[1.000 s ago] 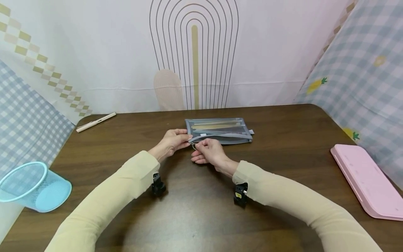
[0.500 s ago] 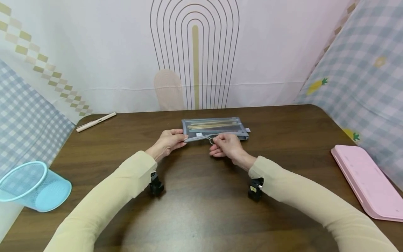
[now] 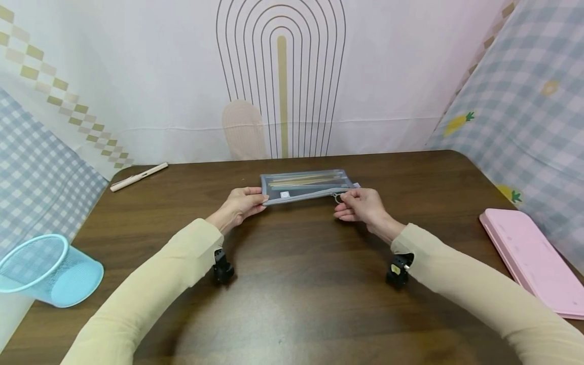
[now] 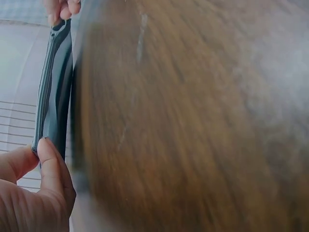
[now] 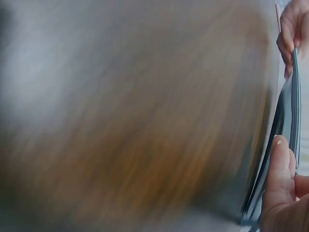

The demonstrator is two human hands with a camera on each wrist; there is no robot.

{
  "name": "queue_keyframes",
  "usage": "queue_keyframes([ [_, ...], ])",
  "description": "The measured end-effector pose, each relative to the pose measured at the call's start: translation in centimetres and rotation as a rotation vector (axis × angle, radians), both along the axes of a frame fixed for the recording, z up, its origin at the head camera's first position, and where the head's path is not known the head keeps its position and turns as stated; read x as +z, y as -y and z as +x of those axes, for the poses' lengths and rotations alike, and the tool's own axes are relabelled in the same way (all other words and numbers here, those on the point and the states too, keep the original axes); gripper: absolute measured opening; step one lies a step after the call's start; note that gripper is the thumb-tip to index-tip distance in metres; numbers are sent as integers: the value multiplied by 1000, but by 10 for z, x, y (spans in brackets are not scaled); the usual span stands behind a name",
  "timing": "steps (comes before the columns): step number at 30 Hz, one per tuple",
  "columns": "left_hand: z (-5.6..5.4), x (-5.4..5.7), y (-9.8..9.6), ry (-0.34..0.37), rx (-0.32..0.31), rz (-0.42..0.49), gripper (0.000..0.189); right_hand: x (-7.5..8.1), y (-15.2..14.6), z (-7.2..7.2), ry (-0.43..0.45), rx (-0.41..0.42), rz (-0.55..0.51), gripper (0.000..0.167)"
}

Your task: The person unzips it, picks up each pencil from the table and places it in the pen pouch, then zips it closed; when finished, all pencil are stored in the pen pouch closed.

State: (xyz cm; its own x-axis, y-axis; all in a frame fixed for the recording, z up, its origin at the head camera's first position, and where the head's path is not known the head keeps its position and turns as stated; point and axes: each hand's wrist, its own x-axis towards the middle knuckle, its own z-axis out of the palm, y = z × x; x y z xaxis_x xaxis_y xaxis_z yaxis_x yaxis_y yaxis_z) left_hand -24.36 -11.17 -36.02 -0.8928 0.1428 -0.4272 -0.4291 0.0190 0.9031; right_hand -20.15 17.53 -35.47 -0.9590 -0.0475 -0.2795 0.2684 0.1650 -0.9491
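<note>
A grey see-through zip pouch (image 3: 315, 188) lies near the back of the table with several thin gold and pale sticks inside. My left hand (image 3: 239, 205) pinches its front left corner between thumb and fingers; the left wrist view shows the thumb and fingers (image 4: 50, 162) on either side of the pouch's end. My right hand (image 3: 362, 207) pinches the ring-shaped zipper pull (image 3: 337, 198) close to the pouch's front right corner. The zip edge runs joined from the left hand to the pull. In the right wrist view the right fingers (image 5: 279, 166) sit beside the pouch's edge.
A light blue mesh pen holder (image 3: 75, 279) lies tilted at the left edge of the wooden table (image 3: 283, 299). A cream pen (image 3: 139, 177) rests at the back left. On the right lies a pink case (image 3: 534, 261). Patterned cloth hangs behind and at both sides.
My right hand has drawn the zipper pull rightward along the pouch's front edge, and the gap in the zip has closed behind it. The left hand and pouch have shifted slightly left.
</note>
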Motion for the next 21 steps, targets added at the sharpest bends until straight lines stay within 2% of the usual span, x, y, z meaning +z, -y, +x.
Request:
queue_keyframes([
  [9,-1,0,8,7,-16,-3,49,7,-36,5,12,-30,57,31],
  [16,-1,0,7,11,-34,-19,47,6,-42,9,0,1,135,26],
  [21,-2,-3,8,1,-58,-23,47,6,-46,16,15,75,231,24],
])
